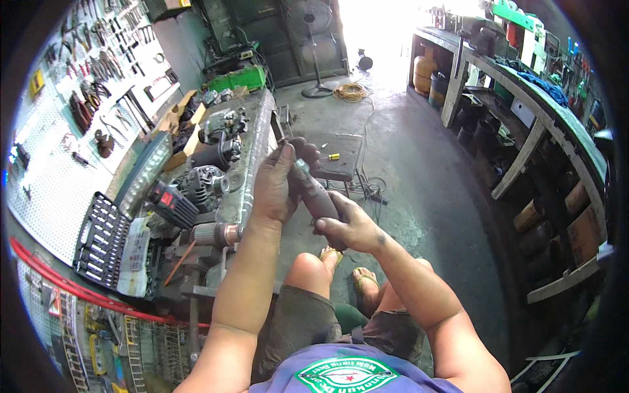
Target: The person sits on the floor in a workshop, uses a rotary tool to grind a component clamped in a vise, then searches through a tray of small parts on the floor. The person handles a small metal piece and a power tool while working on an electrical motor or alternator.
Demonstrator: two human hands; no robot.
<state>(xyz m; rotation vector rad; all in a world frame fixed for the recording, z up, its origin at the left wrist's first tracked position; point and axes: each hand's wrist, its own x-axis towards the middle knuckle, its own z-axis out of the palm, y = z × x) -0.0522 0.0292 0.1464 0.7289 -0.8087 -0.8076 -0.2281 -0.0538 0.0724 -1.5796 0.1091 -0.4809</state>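
The long workbench (pixel 259 141) is running up the left side of the picture, and everything here is told from it. On top of the workbench, car parts are lying in a heap: a round grey alternator (pixel 204 185), dark motor bodies (pixel 219 154), and a shaft with a copper end (pixel 216 232) sticking out near the close end. A black socket set (pixel 99 239) is lying open at the far left side of the workbench, under a white pegboard (pixel 78 111) full of hanging tools.

Just to the right of the workbench edge, the person is sitting with both hands raised over the knees. The two hands are holding one thing together: a dark, long, round part (pixel 319 196), a bit like a fat stick. Its long side is slanting. The thin shiny tip is pointing up and toward the workbench, and the thick end is pointing down and away from it.

The left hand (pixel 275 187) is the one nearer the workbench. It is wrapping around the upper end, with the thumb up by the thin tip. The right hand (pixel 347 226) is farther from the workbench and lower. It is closing around the thick bottom end, fingers curled under it.
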